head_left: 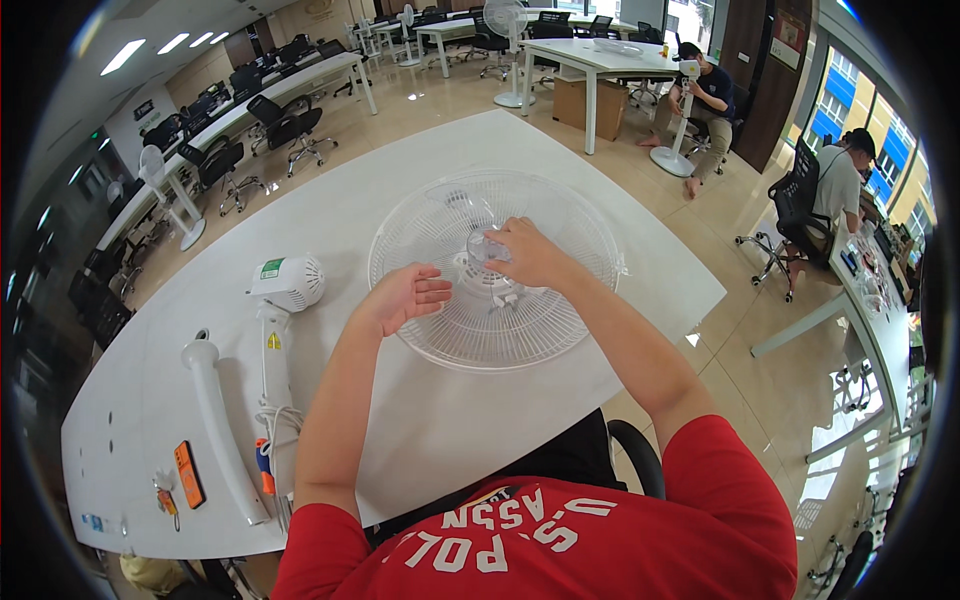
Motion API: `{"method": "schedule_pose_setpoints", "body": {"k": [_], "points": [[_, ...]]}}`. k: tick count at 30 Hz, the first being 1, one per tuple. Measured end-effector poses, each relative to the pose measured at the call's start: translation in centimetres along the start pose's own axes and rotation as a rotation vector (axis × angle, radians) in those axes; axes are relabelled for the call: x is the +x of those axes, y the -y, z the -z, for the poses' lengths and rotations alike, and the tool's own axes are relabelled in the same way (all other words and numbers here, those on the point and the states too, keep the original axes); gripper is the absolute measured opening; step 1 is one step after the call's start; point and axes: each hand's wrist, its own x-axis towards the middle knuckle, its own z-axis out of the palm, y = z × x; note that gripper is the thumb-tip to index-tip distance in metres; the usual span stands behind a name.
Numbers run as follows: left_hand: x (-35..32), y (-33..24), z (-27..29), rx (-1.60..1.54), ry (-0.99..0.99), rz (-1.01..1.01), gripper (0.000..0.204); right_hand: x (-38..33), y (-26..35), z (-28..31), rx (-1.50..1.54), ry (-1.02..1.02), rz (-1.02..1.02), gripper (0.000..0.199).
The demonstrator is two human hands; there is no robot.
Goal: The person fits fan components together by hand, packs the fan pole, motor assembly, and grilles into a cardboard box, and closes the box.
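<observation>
A round white wire fan guard [440, 345] lies flat on the white table in front of me. Over its middle, my right hand [530, 256] has its fingers closed around a clear plastic round part [478, 245], which looks like the hub of a transparent fan blade. Parts of that clear piece are hard to tell from the wires. My left hand [405, 297] hovers at the guard's left edge, holding nothing, fingers stretched out and palm turned inward. Left of the guard lies a white fan motor head [290, 283] on its stem, with a cord bundled lower down.
On the table's left are a white curved tube [222, 430], an orange-and-blue handled tool [264, 465], an orange phone [189, 475] and keys [165, 497]. Farther off, one person [708, 95] sits beside a standing fan; another [845, 180] sits at a right-hand desk.
</observation>
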Motion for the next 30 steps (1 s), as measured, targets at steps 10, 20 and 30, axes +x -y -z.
{"method": "schedule_pose_setpoints", "body": {"k": [10,20,30], "points": [[-9.4,2.1,0.5,0.502,-0.303,-0.449,0.037,0.4,0.9,-0.4,0.027,0.081,-0.024,0.065],[-26.4,9.4,6.1,1.084,-1.191,-0.571,0.031,-3.2,8.6,2.6,0.224,-0.252,0.235,0.041],[-35.9,14.1,10.1,1.037,-1.535,-0.175,0.05,-4.6,21.2,-3.7,0.562,-0.194,0.496,0.021]]}}
